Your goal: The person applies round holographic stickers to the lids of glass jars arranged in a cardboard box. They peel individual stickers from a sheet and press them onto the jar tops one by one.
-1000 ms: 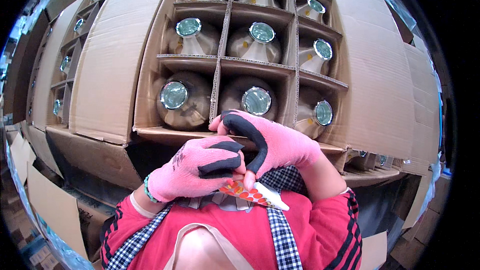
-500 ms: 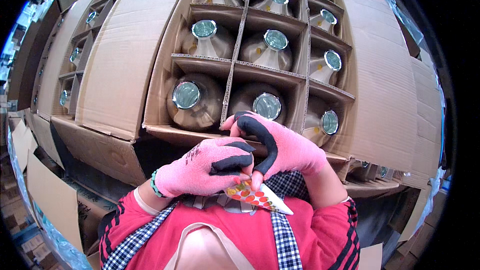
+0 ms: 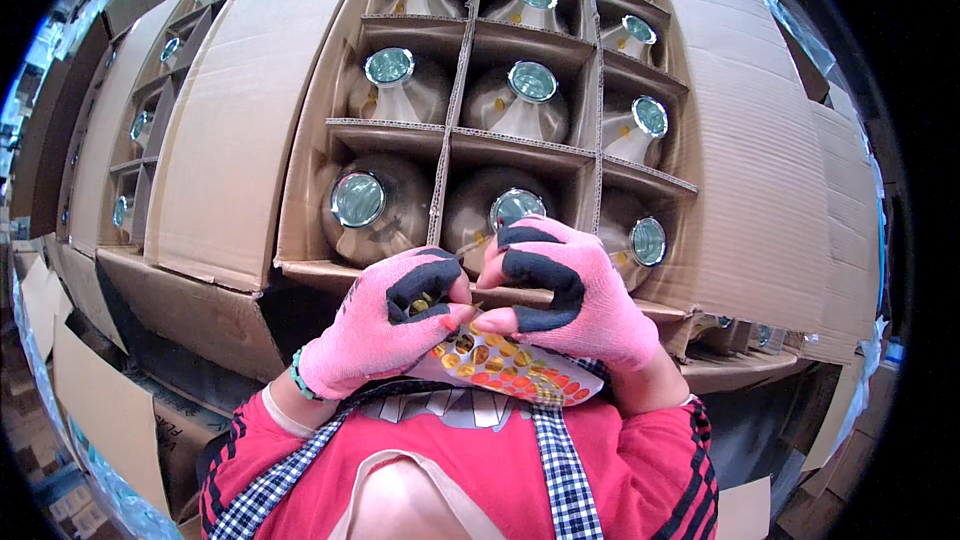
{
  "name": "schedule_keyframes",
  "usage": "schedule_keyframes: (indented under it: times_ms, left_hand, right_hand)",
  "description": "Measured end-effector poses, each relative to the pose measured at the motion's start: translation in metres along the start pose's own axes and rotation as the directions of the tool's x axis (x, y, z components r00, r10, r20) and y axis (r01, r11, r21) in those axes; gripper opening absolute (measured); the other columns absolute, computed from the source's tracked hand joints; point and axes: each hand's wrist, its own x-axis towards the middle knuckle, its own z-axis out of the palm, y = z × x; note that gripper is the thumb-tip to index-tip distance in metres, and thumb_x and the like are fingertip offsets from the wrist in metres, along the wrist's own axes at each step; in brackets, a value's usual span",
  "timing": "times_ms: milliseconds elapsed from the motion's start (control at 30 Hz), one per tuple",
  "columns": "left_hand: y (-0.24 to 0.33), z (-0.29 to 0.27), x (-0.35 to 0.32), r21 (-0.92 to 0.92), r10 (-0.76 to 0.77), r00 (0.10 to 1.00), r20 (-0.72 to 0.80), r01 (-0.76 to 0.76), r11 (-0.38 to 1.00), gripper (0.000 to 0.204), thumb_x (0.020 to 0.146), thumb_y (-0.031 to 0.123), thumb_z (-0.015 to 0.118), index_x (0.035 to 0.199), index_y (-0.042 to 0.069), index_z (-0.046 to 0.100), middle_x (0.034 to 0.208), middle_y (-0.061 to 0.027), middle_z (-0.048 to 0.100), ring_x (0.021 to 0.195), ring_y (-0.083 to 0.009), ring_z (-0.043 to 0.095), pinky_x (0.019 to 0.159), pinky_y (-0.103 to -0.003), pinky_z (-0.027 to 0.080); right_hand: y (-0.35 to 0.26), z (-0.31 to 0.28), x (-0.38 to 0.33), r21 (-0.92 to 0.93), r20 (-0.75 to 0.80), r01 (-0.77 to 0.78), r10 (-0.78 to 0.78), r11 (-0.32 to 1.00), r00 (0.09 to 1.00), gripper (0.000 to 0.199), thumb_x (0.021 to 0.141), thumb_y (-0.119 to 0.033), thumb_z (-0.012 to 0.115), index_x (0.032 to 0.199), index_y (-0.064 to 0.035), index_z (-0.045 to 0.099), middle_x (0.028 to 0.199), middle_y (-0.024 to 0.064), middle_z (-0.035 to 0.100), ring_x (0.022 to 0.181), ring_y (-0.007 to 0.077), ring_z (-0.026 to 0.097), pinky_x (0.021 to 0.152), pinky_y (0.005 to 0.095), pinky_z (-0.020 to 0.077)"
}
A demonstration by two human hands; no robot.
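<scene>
Both my hands wear pink gloves with black patches and bare fingertips. My left hand (image 3: 385, 320) is closed on a sheet of round gold and orange stickers (image 3: 500, 365), held in front of my chest. My right hand (image 3: 575, 290) curls at the sheet's upper edge, its thumb pressed against it; whatever its fingers touch beneath is hidden. The two thumbs nearly meet, with a tiny yellowish bit between them. Just beyond, a rounded glass bottle (image 3: 470, 215) with a wide greenish mouth sits in a box compartment, partly covered by my right fingers.
An open cardboard box (image 3: 300, 210) holds several such bottles, separated by cardboard dividers (image 3: 520, 145). Its flaps spread left (image 3: 235, 110) and right (image 3: 745, 160). Another box of bottles (image 3: 130, 180) stands to the left. A dark gap lies between the boxes and me.
The sticker sheet has turned and opened out, so more gold and orange dots show. My left hand has tilted upward, and both thumbs have come up to the sheet's edge.
</scene>
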Motion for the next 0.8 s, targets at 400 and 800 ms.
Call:
schedule_keyframes:
  times_ms: [400, 800]
  left_hand:
    - [-0.0049, 0.0031, -0.0003, 0.087, 0.053, 0.999, -0.013, -0.052, 0.995, 0.015, 0.068, 0.010, 0.061, 0.075, 0.001, 0.052, 0.073, -0.0108, 0.051, 0.069, -0.0264, 0.051, 0.064, -0.031, 0.041]
    - [-0.0015, 0.0021, -0.0009, 0.115, 0.027, 1.000, -0.010, -0.026, 0.993, 0.014, 0.068, 0.010, 0.060, 0.076, 0.001, 0.052, 0.073, -0.0110, 0.052, 0.070, -0.0263, 0.052, 0.064, -0.032, 0.042]
  right_hand:
    - [0.0111, 0.0041, 0.0005, 0.025, 0.095, 0.118, -0.120, 0.993, 0.988, 0.017, 0.068, -0.016, 0.066, 0.072, -0.0037, 0.055, 0.068, 0.0095, 0.051, 0.064, 0.0267, 0.050, 0.059, 0.0339, 0.0400]
    - [0.0076, -0.0003, -0.0001, -0.066, 0.092, 0.027, -0.020, 0.997, 0.996, 0.013, 0.069, -0.011, 0.061, 0.071, -0.0026, 0.053, 0.069, 0.0111, 0.051, 0.069, 0.0282, 0.051, 0.063, 0.0353, 0.0412]
